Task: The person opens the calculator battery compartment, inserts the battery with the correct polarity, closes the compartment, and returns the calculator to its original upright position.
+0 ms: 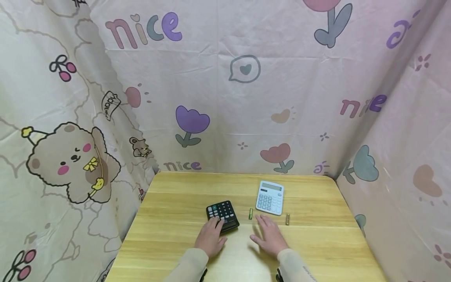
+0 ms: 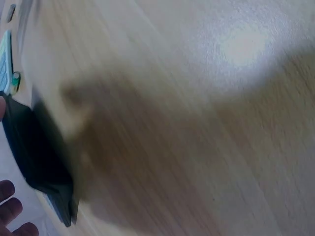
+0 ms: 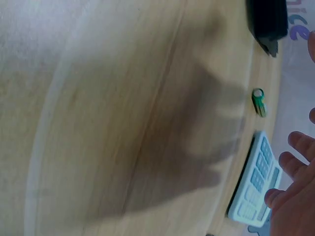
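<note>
My left hand [image 1: 210,238] is at the near left edge of a black calculator [image 1: 225,212], its fingertips overlapping the keys in the head view. That calculator lies turned, its display toward me. In the left wrist view the fingers [image 2: 11,210] are spread, and the calculator's dark side [image 2: 37,142] shows beside them. To the right, my right hand [image 1: 270,237] hovers low over the table with relaxed fingers and nothing in it. Just beyond its fingertips lies a white calculator [image 1: 270,197], display at the far end. A green battery [image 1: 251,214] lies between the two calculators.
A brownish battery [image 1: 287,219] lies right of my right hand. The wooden table [image 1: 169,219] is bounded by printed cloth curtains [image 1: 218,117] at the back and both sides. Light reflects off the tabletop near me.
</note>
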Action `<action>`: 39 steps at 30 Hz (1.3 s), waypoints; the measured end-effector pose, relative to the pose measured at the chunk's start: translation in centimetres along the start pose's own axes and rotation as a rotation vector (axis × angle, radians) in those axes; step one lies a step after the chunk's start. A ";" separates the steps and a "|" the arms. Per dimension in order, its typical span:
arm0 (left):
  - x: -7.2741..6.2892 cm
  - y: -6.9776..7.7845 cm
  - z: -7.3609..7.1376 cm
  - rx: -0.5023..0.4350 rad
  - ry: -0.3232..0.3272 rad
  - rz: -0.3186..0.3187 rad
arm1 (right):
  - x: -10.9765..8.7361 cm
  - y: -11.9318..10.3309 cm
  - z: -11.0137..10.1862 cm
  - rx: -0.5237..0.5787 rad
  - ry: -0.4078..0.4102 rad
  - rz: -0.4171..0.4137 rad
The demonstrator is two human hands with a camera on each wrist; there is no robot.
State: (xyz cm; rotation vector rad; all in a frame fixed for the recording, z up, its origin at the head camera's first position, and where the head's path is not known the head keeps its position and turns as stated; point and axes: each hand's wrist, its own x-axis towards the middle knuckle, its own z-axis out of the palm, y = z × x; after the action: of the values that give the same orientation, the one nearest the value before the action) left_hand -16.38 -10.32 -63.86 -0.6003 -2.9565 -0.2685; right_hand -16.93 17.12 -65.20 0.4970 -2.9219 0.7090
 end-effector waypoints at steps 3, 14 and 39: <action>0.3 0.3 0.3 0.038 -0.018 0.002 | 0.1 -0.3 0.5 0.007 -0.027 -0.012; 1.4 0.5 1.1 0.092 -0.061 -0.018 | 1.1 -1.2 1.8 0.013 -0.044 -0.072; 0.9 0.4 2.0 0.033 -0.109 0.006 | 1.6 -2.0 1.9 0.003 -0.097 -0.044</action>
State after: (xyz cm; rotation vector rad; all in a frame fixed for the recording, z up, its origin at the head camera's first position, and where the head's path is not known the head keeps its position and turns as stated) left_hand -17.21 -9.25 -65.63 -0.6395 -3.0560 -0.1911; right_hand -17.79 14.10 -65.80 0.6106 -2.9896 0.7030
